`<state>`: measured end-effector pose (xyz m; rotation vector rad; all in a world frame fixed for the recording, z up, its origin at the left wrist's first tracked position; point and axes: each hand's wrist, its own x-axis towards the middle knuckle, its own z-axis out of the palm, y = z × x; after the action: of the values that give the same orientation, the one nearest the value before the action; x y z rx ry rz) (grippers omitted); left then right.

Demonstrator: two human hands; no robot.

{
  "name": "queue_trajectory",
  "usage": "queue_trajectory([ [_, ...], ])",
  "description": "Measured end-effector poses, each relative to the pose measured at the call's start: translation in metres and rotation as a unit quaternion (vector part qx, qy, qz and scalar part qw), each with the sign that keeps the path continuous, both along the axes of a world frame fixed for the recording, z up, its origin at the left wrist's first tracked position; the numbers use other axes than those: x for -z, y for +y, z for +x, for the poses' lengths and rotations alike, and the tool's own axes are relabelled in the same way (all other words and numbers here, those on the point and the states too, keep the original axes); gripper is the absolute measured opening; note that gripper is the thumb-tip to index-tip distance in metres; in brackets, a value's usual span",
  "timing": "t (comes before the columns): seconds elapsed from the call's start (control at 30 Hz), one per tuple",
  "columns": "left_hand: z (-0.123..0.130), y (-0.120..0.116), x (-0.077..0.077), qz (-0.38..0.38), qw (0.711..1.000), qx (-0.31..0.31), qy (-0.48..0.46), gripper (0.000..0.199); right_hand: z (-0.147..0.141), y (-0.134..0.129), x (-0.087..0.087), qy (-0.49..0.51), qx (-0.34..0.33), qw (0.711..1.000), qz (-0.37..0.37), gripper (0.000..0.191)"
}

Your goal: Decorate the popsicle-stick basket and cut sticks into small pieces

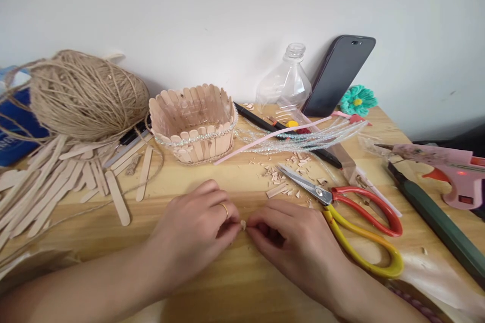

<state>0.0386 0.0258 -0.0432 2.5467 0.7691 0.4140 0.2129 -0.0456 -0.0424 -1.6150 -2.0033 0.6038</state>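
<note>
My left hand [202,217], with a ring on one finger, is closed in a pinch above the wooden table. Facing it, my right hand [293,242] also pinches. Between the two sets of fingertips shows a tiny wood-coloured piece [243,224], too small to identify surely. Just right of my right hand lie scissors [324,196] with one red and one yellow handle, blades slightly apart. Beyond my left hand stands a basket [204,149] made of craft sticks around a clear plastic liner, with a sparkly trim along its outside.
A ball of twine [89,96] and a pile of craft sticks [49,192] are at left. Behind are a cut plastic bottle [290,81], a phone [339,75], a teal flower [358,101], and sparkly pipe cleaners [265,144]. A pink glue gun [454,171] lies right.
</note>
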Motion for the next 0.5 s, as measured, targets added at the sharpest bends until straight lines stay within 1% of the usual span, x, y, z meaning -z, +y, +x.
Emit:
queue_trajectory([
  [0.5,-0.0011,-0.0010,-0.0002,-0.029,1.000,0.002,-0.007,0.012,-0.0016,0.0000,-0.0022,-0.009,0.002,1.000,0.001,0.015],
])
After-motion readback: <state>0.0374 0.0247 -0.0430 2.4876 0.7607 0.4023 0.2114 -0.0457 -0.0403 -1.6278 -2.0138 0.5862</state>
